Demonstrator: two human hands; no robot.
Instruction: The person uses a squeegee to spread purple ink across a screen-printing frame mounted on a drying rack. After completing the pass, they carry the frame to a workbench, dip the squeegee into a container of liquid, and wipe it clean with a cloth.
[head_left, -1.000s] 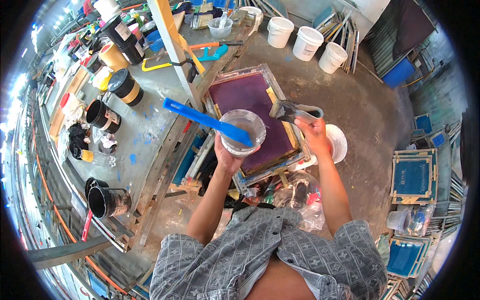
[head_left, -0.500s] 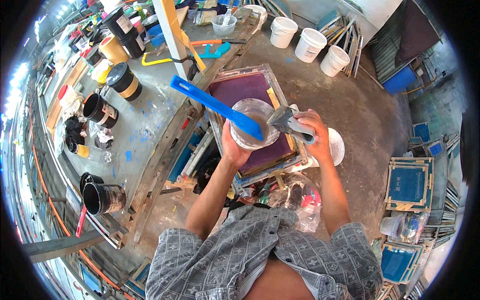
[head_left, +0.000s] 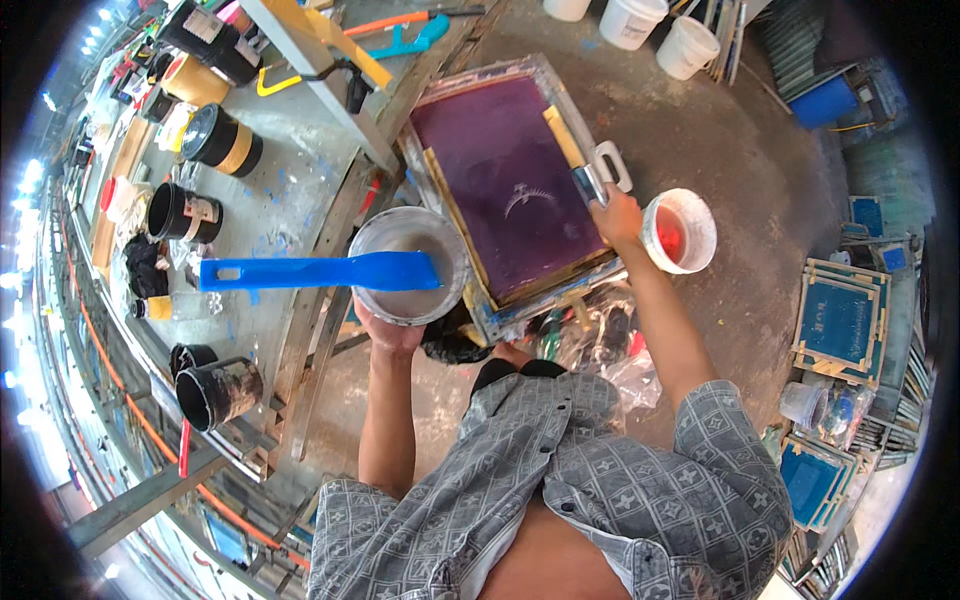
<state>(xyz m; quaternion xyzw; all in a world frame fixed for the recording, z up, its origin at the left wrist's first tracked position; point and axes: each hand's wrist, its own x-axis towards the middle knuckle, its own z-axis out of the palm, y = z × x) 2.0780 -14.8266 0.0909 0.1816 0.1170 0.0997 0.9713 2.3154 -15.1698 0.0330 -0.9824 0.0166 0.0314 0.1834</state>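
Note:
My left hand (head_left: 390, 330) is closed under and around the near side of a clear plastic tub (head_left: 362, 238) with greyish contents. A blue spatula (head_left: 310, 273) lies across the tub, its broad end over the contents and its slotted handle jutting left. My right hand (head_left: 618, 218) is closed on a small grey squeegee (head_left: 588, 186), which is mostly hidden by the fingers and seen edge-on. It is at the right edge of a wooden-framed printing screen (head_left: 480, 170) with purple mesh. A pale curved mark shows on the mesh.
Right of the screen stands a white bucket (head_left: 708, 232) with red inside; a white handle (head_left: 614, 166) sticks up beside the frame. On the left, a worktable (head_left: 290, 215) carries black tubs (head_left: 222, 140) and a metal post (head_left: 345, 110). Blue screens (head_left: 838, 318) lean at the right.
My left hand has carried the tub and spatula left, off the screen. My right hand has moved the squeegee forward and down to the screen's right edge. The view has shifted.

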